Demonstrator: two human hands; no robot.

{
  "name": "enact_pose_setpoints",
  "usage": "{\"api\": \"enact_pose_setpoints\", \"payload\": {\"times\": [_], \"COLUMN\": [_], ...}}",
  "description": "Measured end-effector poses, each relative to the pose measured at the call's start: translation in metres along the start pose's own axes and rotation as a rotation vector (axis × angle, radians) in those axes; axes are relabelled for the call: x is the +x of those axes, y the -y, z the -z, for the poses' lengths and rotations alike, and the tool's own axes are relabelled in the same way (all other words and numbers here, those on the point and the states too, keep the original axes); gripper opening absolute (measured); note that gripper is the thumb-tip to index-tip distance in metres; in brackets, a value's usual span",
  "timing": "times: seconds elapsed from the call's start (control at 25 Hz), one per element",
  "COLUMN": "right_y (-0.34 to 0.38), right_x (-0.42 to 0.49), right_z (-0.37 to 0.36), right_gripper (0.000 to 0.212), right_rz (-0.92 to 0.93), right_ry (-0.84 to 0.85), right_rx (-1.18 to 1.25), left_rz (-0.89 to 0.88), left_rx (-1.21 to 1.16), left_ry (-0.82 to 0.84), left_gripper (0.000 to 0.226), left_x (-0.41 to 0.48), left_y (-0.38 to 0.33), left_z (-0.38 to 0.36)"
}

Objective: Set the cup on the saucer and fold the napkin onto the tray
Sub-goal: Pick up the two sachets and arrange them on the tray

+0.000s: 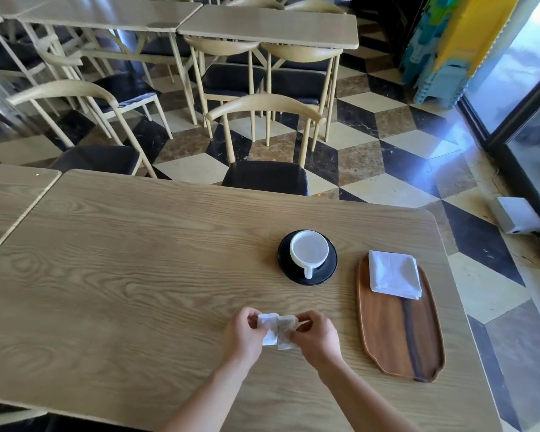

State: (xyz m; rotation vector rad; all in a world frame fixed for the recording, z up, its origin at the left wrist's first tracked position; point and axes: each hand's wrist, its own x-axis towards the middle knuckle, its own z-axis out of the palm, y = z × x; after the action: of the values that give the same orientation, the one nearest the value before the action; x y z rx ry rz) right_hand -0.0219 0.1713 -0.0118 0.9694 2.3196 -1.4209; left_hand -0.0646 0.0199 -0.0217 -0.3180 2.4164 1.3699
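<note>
A white cup [309, 249] stands upright on a black saucer [328, 269], its handle pointing toward me. To the right lies an oblong wooden tray [399, 335] with a folded white napkin [393, 274] at its far end. In front of me, both hands pinch a small crumpled white napkin [276, 333] just above the table. My left hand [245, 333] grips its left side and my right hand [314, 336] grips its right side. The fingers hide part of that napkin.
The light wooden table [138, 275] stretches wide to the left, where a second table [10, 194] abuts it. A black-seated chair [265, 176] stands at the far edge. The table's right edge lies just beyond the tray, over a checkered floor.
</note>
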Motion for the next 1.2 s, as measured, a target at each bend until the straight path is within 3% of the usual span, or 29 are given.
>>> {"api": "enact_pose_setpoints", "payload": {"times": [0.24, 0.64, 1.0, 1.2], "right_y": [-0.003, -0.060, -0.104, -0.116], "right_x": [0.001, -0.013, 0.013, 0.024], "right_z": [0.049, 0.152, 0.194, 0.196], "right_gripper": [0.026, 0.030, 0.026, 0.032], "right_rz": [0.009, -0.090, -0.141, -0.102], "right_ry": [-0.134, -0.419, -0.411, -0.392], "right_rx": [0.132, 0.209, 0.162, 0.037], "left_rz": [-0.053, -0.210, -0.247, -0.455], "left_rx": [-0.096, 0.075, 0.257, 0.475], "left_ry": [0.055, 0.251, 0.293, 0.230], "left_gripper": [0.015, 0.019, 0.022, 0.041], "left_x": [-0.002, -0.037, -0.040, -0.039], "left_y": [-0.044, -0.110, -0.110, -0.105], "left_z": [-0.024, -0.118, -0.206, -0.213]}}
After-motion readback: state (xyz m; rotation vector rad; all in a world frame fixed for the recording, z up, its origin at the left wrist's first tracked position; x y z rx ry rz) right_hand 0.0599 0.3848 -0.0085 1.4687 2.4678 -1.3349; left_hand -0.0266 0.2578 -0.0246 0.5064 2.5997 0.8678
